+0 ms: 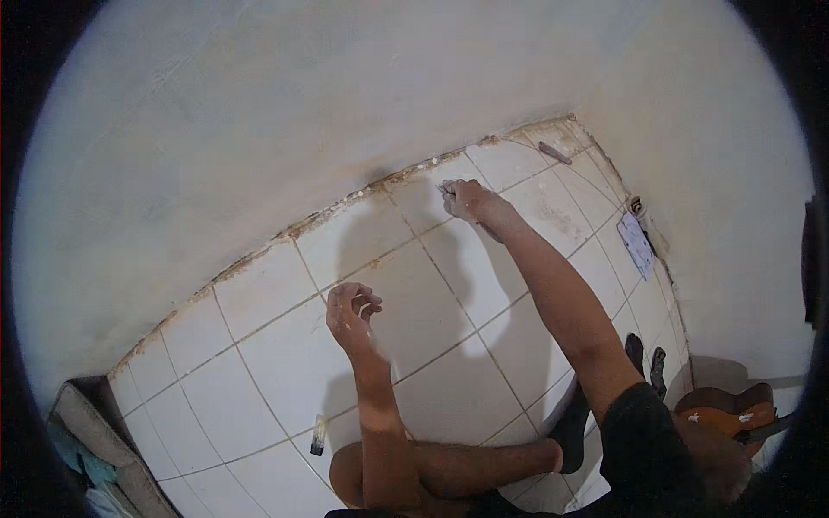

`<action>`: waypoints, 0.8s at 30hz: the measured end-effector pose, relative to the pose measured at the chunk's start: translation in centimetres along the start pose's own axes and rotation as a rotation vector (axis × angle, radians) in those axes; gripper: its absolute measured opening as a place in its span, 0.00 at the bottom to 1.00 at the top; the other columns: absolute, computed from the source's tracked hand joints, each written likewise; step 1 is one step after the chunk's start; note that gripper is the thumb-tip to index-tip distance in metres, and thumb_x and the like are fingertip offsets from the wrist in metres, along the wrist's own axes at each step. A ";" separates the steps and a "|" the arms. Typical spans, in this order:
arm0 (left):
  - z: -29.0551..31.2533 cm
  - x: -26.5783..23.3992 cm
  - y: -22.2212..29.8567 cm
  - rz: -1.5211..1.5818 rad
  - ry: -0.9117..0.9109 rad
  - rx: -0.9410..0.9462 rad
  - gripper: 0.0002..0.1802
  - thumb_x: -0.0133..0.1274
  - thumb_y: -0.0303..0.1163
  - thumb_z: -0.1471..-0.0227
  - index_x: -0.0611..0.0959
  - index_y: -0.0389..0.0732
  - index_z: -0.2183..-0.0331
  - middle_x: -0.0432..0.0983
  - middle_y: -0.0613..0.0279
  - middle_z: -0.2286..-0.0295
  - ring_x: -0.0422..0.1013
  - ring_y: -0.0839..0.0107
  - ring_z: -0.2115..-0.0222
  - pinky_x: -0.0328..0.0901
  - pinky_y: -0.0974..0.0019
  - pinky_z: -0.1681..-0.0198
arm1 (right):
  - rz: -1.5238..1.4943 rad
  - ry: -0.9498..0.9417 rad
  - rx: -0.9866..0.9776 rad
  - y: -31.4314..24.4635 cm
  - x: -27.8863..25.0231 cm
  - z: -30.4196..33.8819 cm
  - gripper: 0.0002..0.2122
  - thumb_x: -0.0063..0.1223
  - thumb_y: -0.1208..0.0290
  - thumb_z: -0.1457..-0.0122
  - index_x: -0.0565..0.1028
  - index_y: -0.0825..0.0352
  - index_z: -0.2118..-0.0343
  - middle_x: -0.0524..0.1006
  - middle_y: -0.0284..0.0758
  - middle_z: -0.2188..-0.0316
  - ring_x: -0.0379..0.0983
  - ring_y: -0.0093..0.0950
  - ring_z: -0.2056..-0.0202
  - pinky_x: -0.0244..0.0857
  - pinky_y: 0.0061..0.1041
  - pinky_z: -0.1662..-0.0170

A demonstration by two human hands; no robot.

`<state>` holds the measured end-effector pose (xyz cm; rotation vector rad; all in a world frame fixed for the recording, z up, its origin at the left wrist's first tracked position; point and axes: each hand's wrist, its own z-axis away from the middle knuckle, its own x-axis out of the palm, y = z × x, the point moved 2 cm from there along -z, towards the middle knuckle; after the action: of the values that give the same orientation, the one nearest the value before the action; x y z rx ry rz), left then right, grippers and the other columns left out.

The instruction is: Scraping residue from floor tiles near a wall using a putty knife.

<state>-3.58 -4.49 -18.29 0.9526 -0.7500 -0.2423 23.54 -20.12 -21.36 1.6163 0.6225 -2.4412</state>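
Note:
My right hand (471, 203) reaches far forward over the white tiled floor (363, 233), close to the foot of the wall. Its fingers are pinched together, and what sits between them is too small to name. Whitish dust covers the fingers. Along the wall's base runs a rough, crumbling joint (294, 231) with brown stains and white bits. Nearer to me and to the left, my left hand (352, 312) hangs above the tiles with loosely bent fingers apart, also dusted white. It appears to hold nothing.
A slim stick-like tool (554, 153) lies near the far corner. Along the right wall are a pale patterned rectangular piece (635, 246) and a small brown guitar (730, 410). A small lighter-like object (319, 435) lies left of my bent leg. Grey cushioned furniture (91, 427) stands lower left.

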 end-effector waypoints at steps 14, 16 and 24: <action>-0.5 -0.3 -0.2 -0.029 0.015 0.044 0.10 0.46 0.38 0.49 0.74 0.41 0.70 0.70 0.63 0.75 0.67 0.72 0.77 0.61 0.68 0.72 | -0.114 0.038 -0.083 -2.0 -1.2 1.9 0.19 0.41 0.63 0.46 0.69 0.68 0.53 0.72 0.53 0.60 0.70 0.45 0.57 0.64 0.36 0.52; -0.6 -0.5 -0.5 -0.004 -0.017 0.046 0.10 0.46 0.38 0.49 0.73 0.41 0.70 0.70 0.63 0.75 0.68 0.71 0.77 0.61 0.68 0.73 | -0.128 0.079 -0.107 -2.0 -0.9 3.7 0.18 0.40 0.65 0.46 0.69 0.65 0.54 0.71 0.49 0.57 0.68 0.45 0.55 0.62 0.38 0.51; 0.0 0.0 -0.4 -0.028 -0.011 0.020 0.13 0.49 0.40 0.50 0.73 0.40 0.69 0.68 0.64 0.75 0.67 0.72 0.75 0.61 0.68 0.71 | -0.125 0.113 -0.073 -1.9 0.0 3.9 0.17 0.40 0.63 0.46 0.69 0.67 0.56 0.73 0.51 0.62 0.69 0.48 0.58 0.63 0.41 0.54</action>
<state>-3.57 -4.71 -18.63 0.9820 -0.7506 -0.2647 19.61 -19.98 -19.52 1.7454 0.8438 -2.3925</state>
